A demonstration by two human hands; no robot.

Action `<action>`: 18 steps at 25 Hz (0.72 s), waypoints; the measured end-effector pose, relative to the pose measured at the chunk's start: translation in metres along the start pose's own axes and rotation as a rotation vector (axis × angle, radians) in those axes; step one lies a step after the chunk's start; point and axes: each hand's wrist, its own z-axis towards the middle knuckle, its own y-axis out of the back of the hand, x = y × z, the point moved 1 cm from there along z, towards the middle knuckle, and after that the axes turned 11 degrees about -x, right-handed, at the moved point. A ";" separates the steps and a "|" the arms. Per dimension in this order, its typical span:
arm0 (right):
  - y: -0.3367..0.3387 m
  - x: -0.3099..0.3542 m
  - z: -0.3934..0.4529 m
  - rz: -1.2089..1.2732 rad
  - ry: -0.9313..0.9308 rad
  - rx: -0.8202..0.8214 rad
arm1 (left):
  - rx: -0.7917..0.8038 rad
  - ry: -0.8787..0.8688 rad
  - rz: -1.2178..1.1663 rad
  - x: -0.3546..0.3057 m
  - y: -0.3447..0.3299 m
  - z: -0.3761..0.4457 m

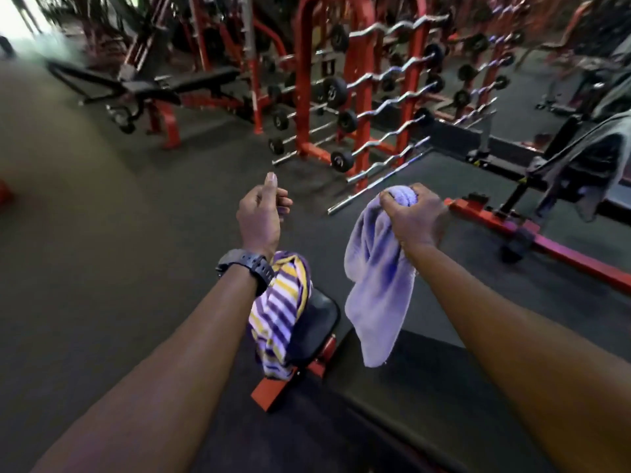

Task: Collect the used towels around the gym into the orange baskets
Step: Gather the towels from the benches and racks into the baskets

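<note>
Near centre, right hand (pixel 415 216): grip closed tight round the bunched top of a lilac towel (pixel 379 288), which hangs free over the near black bench pad (pixel 420 404). Left hand (pixel 261 213): fingers loosely curled, thumb up, holding nothing. Striped towel (pixel 278 315), purple, white and yellow, hangs draped over the left wrist just behind the watch (pixel 244 268), trailing past a smaller seat pad (pixel 316 322). Far right, a grey cloth (pixel 580 158) drapes over another bench; could be a further towel, cannot tell. Barbell rack (pixel 358 97) far centre. No orange basket in view.

Judgement: step in hand is carrying both towels to a basket. Done well means lifting the hanging ends clear of bench frames, keeping the striped one from sliding off the wrist, and checking the grey cloth on the way.
</note>
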 end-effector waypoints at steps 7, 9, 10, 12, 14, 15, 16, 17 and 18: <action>-0.151 -0.057 -0.021 -0.068 -0.049 0.314 | -0.184 0.206 0.131 0.130 0.016 0.063; -0.183 -0.076 -0.029 -0.097 -0.064 0.388 | -0.208 0.265 0.156 0.160 0.010 0.074; -0.200 -0.087 -0.034 -0.114 -0.072 0.427 | -0.216 0.299 0.158 0.177 0.005 0.080; -0.231 -0.109 -0.044 -0.155 -0.110 0.497 | -0.234 0.363 0.186 0.214 -0.004 0.092; -0.255 -0.129 -0.050 -0.199 -0.148 0.523 | -0.233 0.416 0.204 0.255 -0.012 0.102; -0.266 -0.140 -0.051 -0.222 -0.155 0.518 | -0.241 0.441 0.206 0.279 -0.016 0.106; -0.274 -0.150 -0.051 -0.241 -0.148 0.508 | -0.255 0.457 0.219 0.301 -0.019 0.109; -0.283 -0.157 -0.050 -0.257 -0.136 0.509 | -0.276 0.474 0.244 0.321 -0.021 0.112; -0.293 -0.166 -0.051 -0.274 -0.119 0.513 | -0.308 0.486 0.276 0.344 -0.022 0.115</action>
